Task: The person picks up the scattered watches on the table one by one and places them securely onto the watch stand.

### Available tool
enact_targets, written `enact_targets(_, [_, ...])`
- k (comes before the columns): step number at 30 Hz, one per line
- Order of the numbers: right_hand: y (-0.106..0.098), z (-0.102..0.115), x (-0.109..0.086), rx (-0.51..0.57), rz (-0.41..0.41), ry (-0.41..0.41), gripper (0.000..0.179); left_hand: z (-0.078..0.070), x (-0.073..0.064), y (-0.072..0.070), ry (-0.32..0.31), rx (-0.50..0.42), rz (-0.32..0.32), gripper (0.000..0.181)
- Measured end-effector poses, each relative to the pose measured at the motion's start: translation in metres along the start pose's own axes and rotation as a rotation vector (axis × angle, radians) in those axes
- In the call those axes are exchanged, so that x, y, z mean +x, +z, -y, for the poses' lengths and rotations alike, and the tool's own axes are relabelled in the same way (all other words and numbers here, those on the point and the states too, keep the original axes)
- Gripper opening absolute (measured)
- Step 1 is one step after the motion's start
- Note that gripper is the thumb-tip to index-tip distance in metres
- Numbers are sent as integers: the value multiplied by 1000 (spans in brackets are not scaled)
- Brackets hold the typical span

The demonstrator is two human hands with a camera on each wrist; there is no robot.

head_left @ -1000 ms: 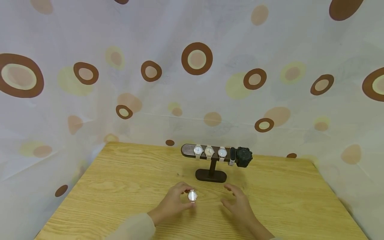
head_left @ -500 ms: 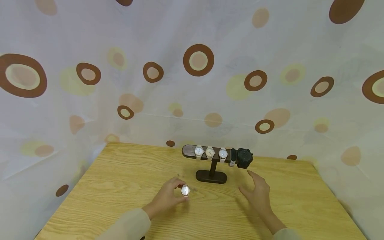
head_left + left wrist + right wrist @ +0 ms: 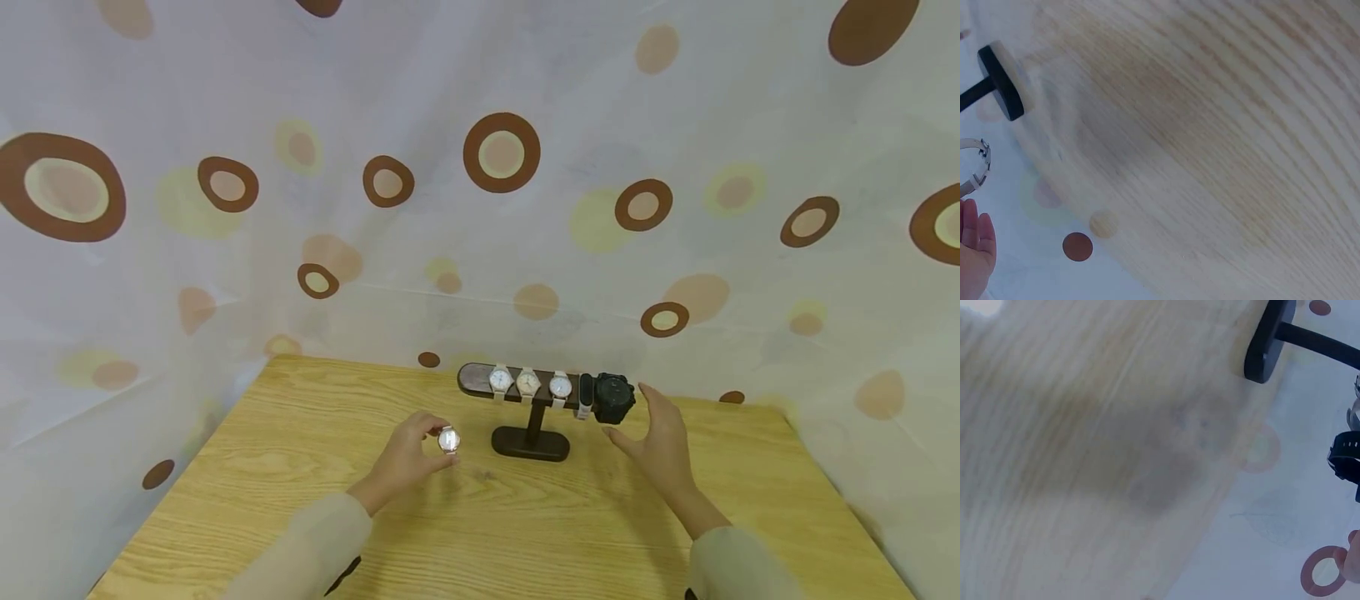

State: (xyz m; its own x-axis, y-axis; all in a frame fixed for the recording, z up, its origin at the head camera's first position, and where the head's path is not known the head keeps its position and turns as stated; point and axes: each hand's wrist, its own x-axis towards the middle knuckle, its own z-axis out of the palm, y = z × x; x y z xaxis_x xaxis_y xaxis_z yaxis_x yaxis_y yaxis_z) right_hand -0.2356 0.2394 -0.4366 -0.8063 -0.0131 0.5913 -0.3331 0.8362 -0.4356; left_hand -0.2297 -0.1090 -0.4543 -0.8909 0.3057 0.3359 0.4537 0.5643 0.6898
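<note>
In the head view my left hand [image 3: 405, 457] pinches a small watch [image 3: 448, 440] between thumb and fingers, its round face shining with glare. The left wrist view shows the looped light strap with its clasp [image 3: 985, 164] above the fingers. My right hand [image 3: 663, 443] reaches to the right end of a dark watch stand [image 3: 476, 378]. Its thumb and fingers are spread apart beside a bulky black watch [image 3: 614, 397], close to its right edge. The right wrist view shows the black watch's strap [image 3: 1344, 456] hanging in a loop, with fingertips [image 3: 1352, 562] just below.
Along the stand's bar sit a white-faced watch [image 3: 501, 381], a cream-faced one [image 3: 528, 383], another pale watch [image 3: 559, 387] and a band with a black oblong screen [image 3: 586, 390]. The stand's oval base [image 3: 506, 442] rests on the wooden table [image 3: 300, 417]. A patterned curtain [image 3: 420, 83] hangs behind.
My left hand has moved left and away from me with the watch. My right hand has moved right and forward from the table's middle to the black watch.
</note>
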Motion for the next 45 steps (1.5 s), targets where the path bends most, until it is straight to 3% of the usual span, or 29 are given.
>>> enact_targets(9, [-2, 4, 20, -5, 178, -26, 80, -2, 6, -6, -20, 8, -17, 40])
enact_targets(18, [-3, 5, 26, 1, 269, 7, 78, -4, 18, -19, 12, 70, -72, 39])
enact_targets(22, [-4, 4, 26, 8, 283, 11, 78, -4, 29, -24, 27, 85, -103, 41])
enact_targets(32, [-4, 3, 26, 25, 273, 29, 79, -15, 54, -35, 44, 100, -112, 41])
enact_targets(40, [-3, 2, 25, 39, 272, 34, 79, -18, 71, -35, -1, 111, -68, 44])
enact_targets(45, [-2, 2, 25, 39, 265, 31, 78, -19, 79, -33, -12, 73, -16, 44])
